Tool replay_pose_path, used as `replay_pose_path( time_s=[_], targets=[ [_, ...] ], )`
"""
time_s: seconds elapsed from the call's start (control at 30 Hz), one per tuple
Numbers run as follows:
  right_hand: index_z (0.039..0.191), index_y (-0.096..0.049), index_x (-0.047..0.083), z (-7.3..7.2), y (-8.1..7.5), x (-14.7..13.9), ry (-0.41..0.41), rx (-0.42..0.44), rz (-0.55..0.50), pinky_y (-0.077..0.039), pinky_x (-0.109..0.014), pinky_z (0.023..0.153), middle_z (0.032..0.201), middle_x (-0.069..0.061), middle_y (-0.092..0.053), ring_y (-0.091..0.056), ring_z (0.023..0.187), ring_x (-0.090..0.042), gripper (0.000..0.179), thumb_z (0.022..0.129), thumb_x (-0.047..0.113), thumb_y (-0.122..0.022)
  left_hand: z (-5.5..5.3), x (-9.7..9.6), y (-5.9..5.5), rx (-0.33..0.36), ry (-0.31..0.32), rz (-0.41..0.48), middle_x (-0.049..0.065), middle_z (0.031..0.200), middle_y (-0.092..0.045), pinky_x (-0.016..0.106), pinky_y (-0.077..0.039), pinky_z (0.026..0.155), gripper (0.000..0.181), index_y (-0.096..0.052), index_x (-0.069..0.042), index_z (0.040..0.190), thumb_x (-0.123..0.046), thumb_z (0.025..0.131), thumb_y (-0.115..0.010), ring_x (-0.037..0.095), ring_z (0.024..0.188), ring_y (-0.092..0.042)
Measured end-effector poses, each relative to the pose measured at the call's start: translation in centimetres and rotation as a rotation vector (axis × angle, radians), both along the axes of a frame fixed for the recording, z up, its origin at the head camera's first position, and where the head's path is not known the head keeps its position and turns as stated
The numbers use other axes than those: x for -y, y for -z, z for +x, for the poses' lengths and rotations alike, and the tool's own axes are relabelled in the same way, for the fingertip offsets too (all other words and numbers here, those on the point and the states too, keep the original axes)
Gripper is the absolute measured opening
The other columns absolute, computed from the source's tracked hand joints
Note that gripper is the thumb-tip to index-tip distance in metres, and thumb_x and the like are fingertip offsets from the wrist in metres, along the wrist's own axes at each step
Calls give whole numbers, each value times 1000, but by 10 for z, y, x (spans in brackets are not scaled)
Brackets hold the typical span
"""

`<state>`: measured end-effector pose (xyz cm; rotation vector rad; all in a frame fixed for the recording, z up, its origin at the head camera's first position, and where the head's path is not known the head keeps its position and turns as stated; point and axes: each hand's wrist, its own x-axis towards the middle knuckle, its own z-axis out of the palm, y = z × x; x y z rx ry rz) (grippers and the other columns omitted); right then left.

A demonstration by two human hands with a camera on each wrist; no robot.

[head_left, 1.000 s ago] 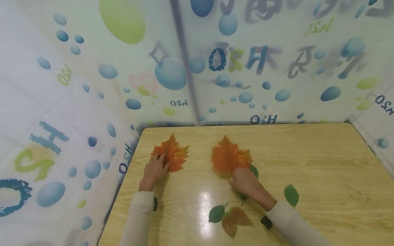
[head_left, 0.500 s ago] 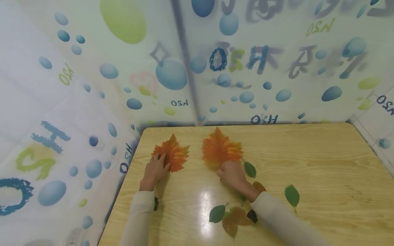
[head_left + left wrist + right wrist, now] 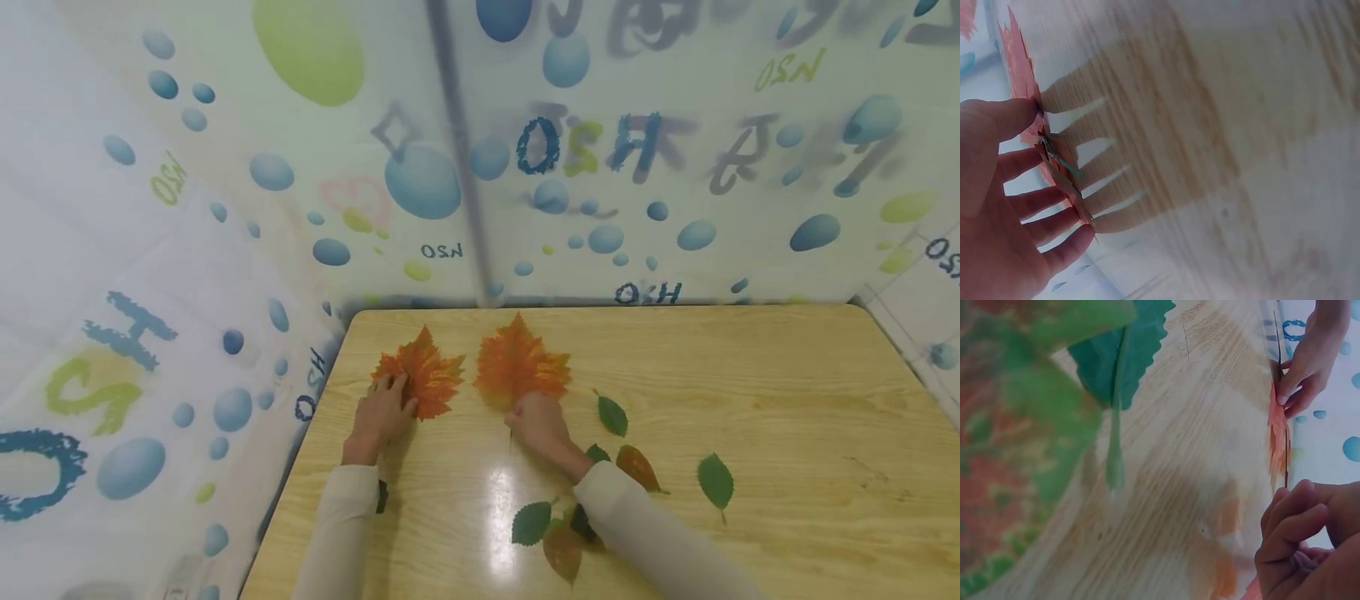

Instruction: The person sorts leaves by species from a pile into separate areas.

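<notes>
My left hand (image 3: 378, 417) rests on the lower left part of an orange artificial maple leaf (image 3: 431, 379) at the far left of the table. In the left wrist view its fingers (image 3: 1035, 203) are spread, tips touching the leaf's edge, with a short green stem (image 3: 1065, 160) among them. To the right lies a second orange maple leaf (image 3: 517, 358), whose lower end my right hand (image 3: 542, 427) pinches. Curled fingers (image 3: 1291, 528) of that hand show in the right wrist view and hide the stem end.
Loose leaves lie nearer and to the right: a green leaf (image 3: 613, 415), a red-brown leaf (image 3: 636, 467), another green leaf (image 3: 716, 481), and a cluster with a green leaf (image 3: 531, 522) and a red-brown leaf (image 3: 562, 550) by my right sleeve. A patterned wall (image 3: 675, 150) borders the wooden table (image 3: 750, 375).
My right hand has slid its maple leaf leftward, closer to the left one. The green and red-brown leaves it covered now show. The left hand stays in place.
</notes>
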<state>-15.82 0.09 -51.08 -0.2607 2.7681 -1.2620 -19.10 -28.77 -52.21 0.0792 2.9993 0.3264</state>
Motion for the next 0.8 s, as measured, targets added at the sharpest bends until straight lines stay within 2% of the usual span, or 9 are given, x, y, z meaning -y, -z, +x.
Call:
replay_pose_path(
  time_s=[0.33, 0.67, 0.8],
  targets=[
    [48, -27, 19, -2, 2, 9, -21, 43, 6, -14, -22, 46, 50, 12, -17, -16, 49, -7, 46, 80, 5, -57, 2, -3, -1, -33, 4, 24, 28, 146, -40, 65, -38, 98, 55, -43, -1, 146, -28, 99, -54, 50, 133, -38],
    [49, -27, 19, -4, 9, 9, -16, 28, 3, -13, -22, 45, 50, 12, -17, -16, 50, -7, 45, 79, 2, -55, 1, -3, 0, -3, -4, 6, 26, 148, -39, 65, -39, 99, 57, -40, -5, 149, -33, 101, -52, 48, 135, -38],
    [49, -29, 19, -6, 10, 10, -22, 55, 16, -14, -22, 44, 50, 11, -20, -19, 49, -7, 45, 82, 3, -56, 0, -3, -1, -3, -6, 13, 26, 148, -39, 65, -39, 98, 58, -40, -5, 149, -35, 101, -52, 48, 135, -38]
  ],
)
